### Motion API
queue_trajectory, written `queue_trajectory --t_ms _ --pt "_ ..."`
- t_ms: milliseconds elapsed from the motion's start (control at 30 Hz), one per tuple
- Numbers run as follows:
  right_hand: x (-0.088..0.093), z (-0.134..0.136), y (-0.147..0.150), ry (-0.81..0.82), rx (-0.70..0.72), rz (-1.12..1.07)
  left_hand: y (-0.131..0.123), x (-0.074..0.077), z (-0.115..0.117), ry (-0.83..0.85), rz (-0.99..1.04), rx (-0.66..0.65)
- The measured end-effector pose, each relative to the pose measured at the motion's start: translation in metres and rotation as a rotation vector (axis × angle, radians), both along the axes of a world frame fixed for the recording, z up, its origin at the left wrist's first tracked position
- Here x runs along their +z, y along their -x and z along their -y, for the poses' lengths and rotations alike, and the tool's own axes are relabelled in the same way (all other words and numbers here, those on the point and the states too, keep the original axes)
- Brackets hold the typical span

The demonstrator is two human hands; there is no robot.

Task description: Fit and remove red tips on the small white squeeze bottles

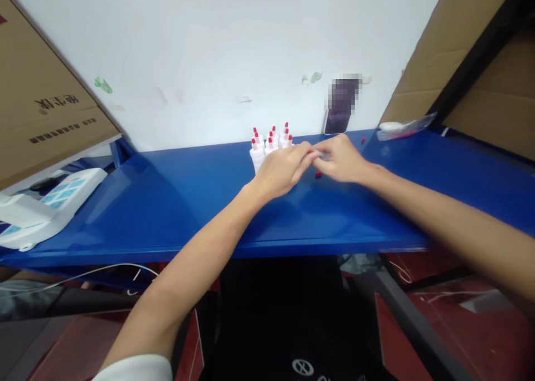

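My left hand [288, 166] and my right hand [343, 158] meet above the blue table, fingertips together. Closed in a pinch, the right fingers hold a small whitish piece [323, 155], mostly hidden by the hand. A bit of red, looking like a small cap [311, 152], shows at the closed left fingertips. Just behind the left hand stands a cluster of several upright white squeeze bottles [257, 157] with red-tipped nozzles. The left hand covers part of this cluster. A loose red cap [318, 175] lies on the table below the hands.
Another red bit [363, 140] lies farther right, near a clear plastic bag [407, 127]. A phone [337, 122] leans on the white back panel [209, 47]. A white device with blue pads [69, 194] sits at the left. The blue table's [167, 203] front edge faces me.
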State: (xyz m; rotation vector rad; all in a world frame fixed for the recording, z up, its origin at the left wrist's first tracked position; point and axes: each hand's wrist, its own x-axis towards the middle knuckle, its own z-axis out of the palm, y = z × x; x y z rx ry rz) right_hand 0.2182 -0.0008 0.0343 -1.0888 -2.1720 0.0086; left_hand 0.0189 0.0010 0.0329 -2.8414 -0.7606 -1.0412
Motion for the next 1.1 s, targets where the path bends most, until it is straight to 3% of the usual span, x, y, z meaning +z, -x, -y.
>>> queue_trajectory --t_ms 200,367,533,733,1100 --pt "0.0 0.003 0.003 -0.022 -0.023 -0.007 -0.002 0.0 0.001 -0.128 0.038 0.075" --pt "0.003 0.007 0.009 -0.077 0.081 -0.019 -0.004 -0.001 -0.001 -0.246 0.164 0.114" --pt "0.001 0.007 0.01 -0.036 0.095 0.046 -0.004 -0.004 -0.005 -0.29 0.208 0.077" --pt "0.001 0.003 0.004 -0.041 0.027 0.044 -0.004 -0.005 -0.002 -0.249 0.224 -0.011" --pt "0.001 0.006 0.002 -0.053 0.11 -0.021 -0.004 -0.005 0.002 -0.123 0.268 -0.018"
